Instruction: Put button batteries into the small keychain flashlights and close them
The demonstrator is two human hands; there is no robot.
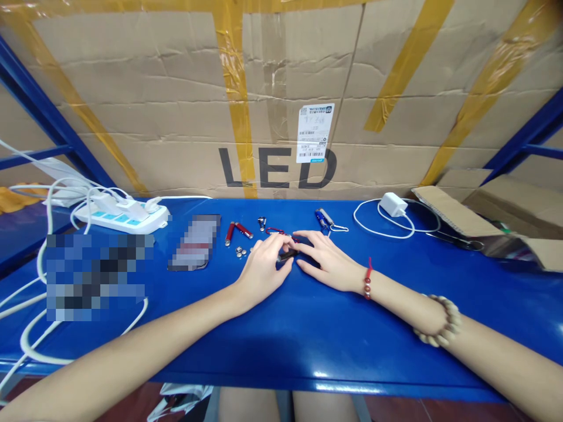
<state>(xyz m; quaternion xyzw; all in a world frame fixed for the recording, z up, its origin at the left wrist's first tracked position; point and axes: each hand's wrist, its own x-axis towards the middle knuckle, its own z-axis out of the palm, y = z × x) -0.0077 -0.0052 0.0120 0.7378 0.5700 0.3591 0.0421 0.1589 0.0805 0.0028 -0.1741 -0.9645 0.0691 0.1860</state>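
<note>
Above the middle of the blue table my left hand (pixel 266 264) curls its thumb and fingers around a small dark cylinder (pixel 288 255), mostly hidden. My right hand (pixel 323 261) comes from the other side, fingers stretched and apart, the tips at or near the cylinder's end. Just behind the fingers lies a red carabiner clip (pixel 275 231). To the left are two red metal tubes (pixel 237 230), several button cells (pixel 240 252) and a small silver-and-black part (pixel 262 223). Behind my right hand lie a blue and a silver mini flashlight (pixel 323 218) with a clip.
A phone (pixel 196 243), its screen blurred out, and a white power strip (pixel 127 217) with looped cables occupy the left. On the right are a white charger (pixel 393 204) with its cord, scissors (pixel 461 241) and an open carton (pixel 519 217). A large taped box (pixel 176 117) walls off the back.
</note>
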